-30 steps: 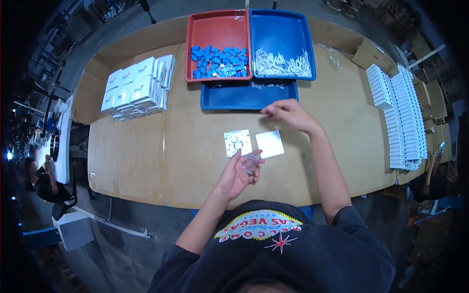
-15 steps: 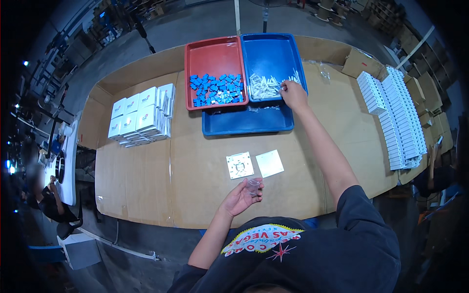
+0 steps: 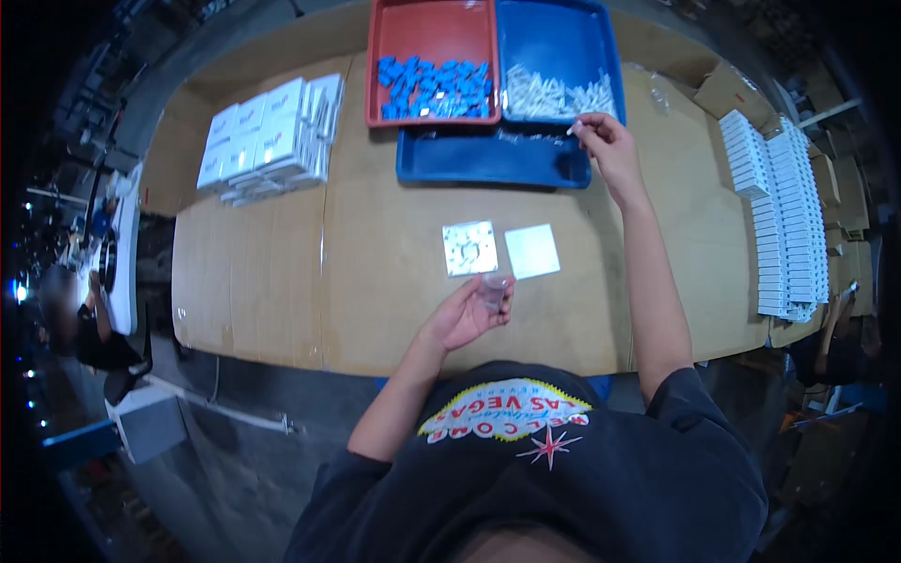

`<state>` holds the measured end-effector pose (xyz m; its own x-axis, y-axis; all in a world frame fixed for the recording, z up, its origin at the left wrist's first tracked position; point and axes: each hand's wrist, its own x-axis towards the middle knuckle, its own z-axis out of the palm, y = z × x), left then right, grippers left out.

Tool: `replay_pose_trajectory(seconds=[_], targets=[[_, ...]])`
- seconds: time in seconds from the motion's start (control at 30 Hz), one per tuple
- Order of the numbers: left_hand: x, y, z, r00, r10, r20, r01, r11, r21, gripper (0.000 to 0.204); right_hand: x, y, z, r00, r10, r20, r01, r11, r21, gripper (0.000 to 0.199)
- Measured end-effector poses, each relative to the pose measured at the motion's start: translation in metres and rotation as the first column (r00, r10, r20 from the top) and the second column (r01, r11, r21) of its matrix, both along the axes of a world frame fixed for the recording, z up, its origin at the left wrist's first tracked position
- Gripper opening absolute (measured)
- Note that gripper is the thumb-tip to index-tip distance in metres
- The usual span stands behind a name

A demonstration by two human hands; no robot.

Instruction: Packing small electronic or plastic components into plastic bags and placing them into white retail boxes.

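My left hand (image 3: pixel 467 317) is closed around a small clear plastic bag (image 3: pixel 495 291) near the table's front edge. Just beyond it lie a square white plate with a patterned, cut-out face (image 3: pixel 469 249) and a plain white square plate (image 3: pixel 532 251), side by side. My right hand (image 3: pixel 612 150) is above the front edge of a blue tray (image 3: pixel 554 38). A small white piece (image 3: pixel 572 130) is pinched between its thumb and fingers. Heaped in that tray are many slim white pieces (image 3: pixel 540 94).
To its left, a red tray (image 3: pixel 432 33) holds small blue parts (image 3: pixel 436 89). Both trays rest over a lower blue tray (image 3: pixel 493 164). White boxes (image 3: pixel 258 131) are stacked at left, and rows of white square pieces (image 3: pixel 788 225) at right. Cardboard (image 3: pixel 253 272) covers the table.
My right hand has drawn back from the white pieces to the tray's front edge, bringing a small white piece. My left hand still holds the bag. The whole view has shifted.
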<state>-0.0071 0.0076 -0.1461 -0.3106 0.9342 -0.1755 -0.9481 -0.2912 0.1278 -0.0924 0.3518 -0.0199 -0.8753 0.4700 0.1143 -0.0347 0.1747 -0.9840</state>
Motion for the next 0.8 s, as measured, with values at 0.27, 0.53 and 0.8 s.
replay_pose_trajectory(seconds=[0.27, 0.53, 0.8], targets=[[0.005, 0.001, 0.027, 0.999, 0.025, 0.029, -0.020, 0.988, -0.152, 0.057, 0.118, -0.103, -0.025, 0.888, 0.384, 0.253, -0.305, 0.903, -0.303, 0.011], [0.006, 0.007, 0.044, 0.991, -0.041, -0.125, 0.002, 0.957, -0.292, 0.050, 0.122, -0.104, -0.008, 0.755, 0.529, 0.387, -0.510, 0.845, -0.160, 0.010], [0.006, 0.005, 0.052, 0.978, -0.078, -0.193, 0.011, 0.944, -0.328, 0.045, 0.102, -0.102, -0.006, 0.596, 0.753, 0.279, -0.779, 0.627, -0.029, 0.009]])
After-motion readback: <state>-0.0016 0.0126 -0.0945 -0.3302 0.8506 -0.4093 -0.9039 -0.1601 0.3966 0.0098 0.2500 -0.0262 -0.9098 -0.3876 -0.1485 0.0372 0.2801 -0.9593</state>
